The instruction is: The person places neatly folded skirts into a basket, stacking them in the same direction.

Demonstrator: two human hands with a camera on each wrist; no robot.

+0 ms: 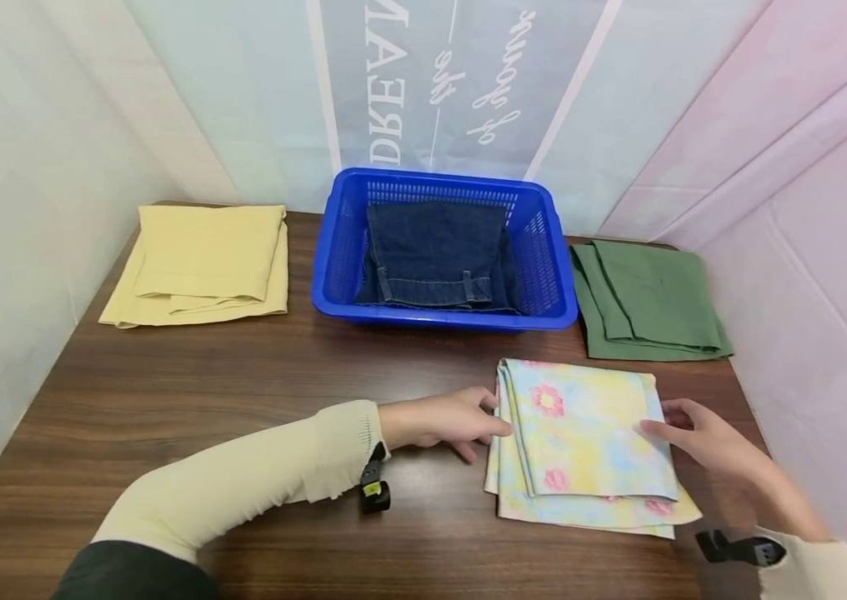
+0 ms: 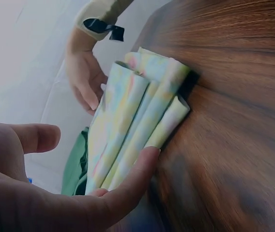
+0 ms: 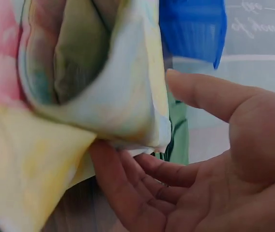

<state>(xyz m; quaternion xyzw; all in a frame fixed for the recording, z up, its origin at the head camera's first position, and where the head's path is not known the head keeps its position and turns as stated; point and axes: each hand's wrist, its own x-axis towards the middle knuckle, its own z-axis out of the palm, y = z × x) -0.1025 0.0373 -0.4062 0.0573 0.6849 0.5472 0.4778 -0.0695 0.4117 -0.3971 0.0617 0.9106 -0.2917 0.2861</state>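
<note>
A folded pastel floral garment (image 1: 588,433), patterned with pink flowers, lies on the table at the right front. At its left edge is my left hand (image 1: 457,419), thumb and fingers spread; in the left wrist view a fingertip (image 2: 149,155) touches the layered folds. My right hand (image 1: 709,437) is at the opposite edge. In the right wrist view its fingers (image 3: 113,179) reach under the cloth, while the thumb stays apart from them near the upper edge. Folded dark blue jeans (image 1: 434,250) lie inside a blue plastic basket (image 1: 442,317) behind.
A folded yellow garment (image 1: 206,254) lies at the back left of the wooden table (image 1: 243,375). Right of the basket is a folded green garment (image 1: 659,296). Printed sheets (image 1: 243,83) hang behind and at the sides, close to the table's edges.
</note>
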